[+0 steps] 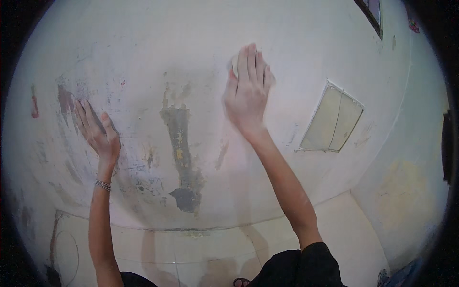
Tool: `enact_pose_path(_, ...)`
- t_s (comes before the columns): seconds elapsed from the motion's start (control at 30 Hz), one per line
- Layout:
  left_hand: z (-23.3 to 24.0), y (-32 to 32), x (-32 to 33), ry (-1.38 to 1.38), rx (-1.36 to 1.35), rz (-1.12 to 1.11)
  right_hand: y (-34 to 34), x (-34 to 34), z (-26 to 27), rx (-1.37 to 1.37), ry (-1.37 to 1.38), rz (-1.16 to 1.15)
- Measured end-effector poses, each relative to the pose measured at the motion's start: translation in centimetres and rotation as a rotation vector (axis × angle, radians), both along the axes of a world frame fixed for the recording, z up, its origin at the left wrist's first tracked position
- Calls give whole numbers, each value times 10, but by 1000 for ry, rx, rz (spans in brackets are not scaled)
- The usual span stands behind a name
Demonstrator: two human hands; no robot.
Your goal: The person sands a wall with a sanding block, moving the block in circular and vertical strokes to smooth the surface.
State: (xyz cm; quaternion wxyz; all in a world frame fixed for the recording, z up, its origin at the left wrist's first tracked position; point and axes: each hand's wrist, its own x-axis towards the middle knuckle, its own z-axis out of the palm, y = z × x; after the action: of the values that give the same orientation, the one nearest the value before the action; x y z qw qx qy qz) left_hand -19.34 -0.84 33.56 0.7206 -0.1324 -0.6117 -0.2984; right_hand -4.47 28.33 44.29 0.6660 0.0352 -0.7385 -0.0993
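A worn white wall (200, 46) with peeling paint rises before me. High on it, my right hand (249, 89) presses flat with fingers extended, over a small pale pad or cloth (235, 66). Only the edges of that piece show around the fingers, so its exact kind is unclear. Lower and to the left, my left hand (98, 134) rests against the wall with thumb apart and nothing in it. Its fingertips are beside a dark reddish patch (65, 98). Between the hands runs a long grey patch of bare plaster (181, 143).
A tilted-looking pale tile panel (331, 118) is set into the wall at right. The side wall (405, 186) has a yellowish stain. Below lies a tiled floor (200, 247), with a sandaled foot (242, 282) at the bottom. A dark-framed opening (373, 16) is at upper right.
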Motion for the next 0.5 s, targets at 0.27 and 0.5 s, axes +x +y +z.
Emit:
enact_pose_path(0.27, 0, -2, 4, -29, 3, 16, -5, 0, -121, 43, -238, 41)
enact_pose_path(0.5, -3, -1, 2, -56, 18, -10, 1, 5, -89, 110, -253, 75)
